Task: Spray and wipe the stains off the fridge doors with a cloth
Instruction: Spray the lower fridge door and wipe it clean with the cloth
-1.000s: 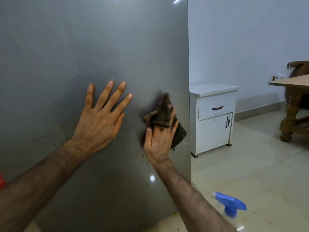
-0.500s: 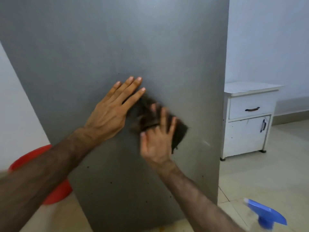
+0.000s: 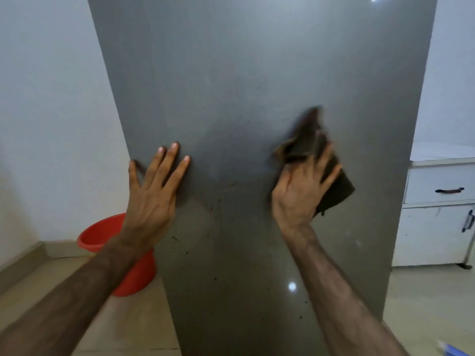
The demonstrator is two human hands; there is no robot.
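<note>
Currently, the right hand (image 3: 300, 194), grip pinching the dark cloth (image 3: 331, 186) flat against the fridge door (image 3: 257, 73), should sweep toward the specks (image 3: 213, 201) at 8 o'clock with firm overlapping strokes, while the left hand (image 3: 151, 199), fingers spread, braces the door.

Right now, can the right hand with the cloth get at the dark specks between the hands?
Probably yes: the right hand presses the cloth on the fridge door beside the specks, nothing between them.
</note>
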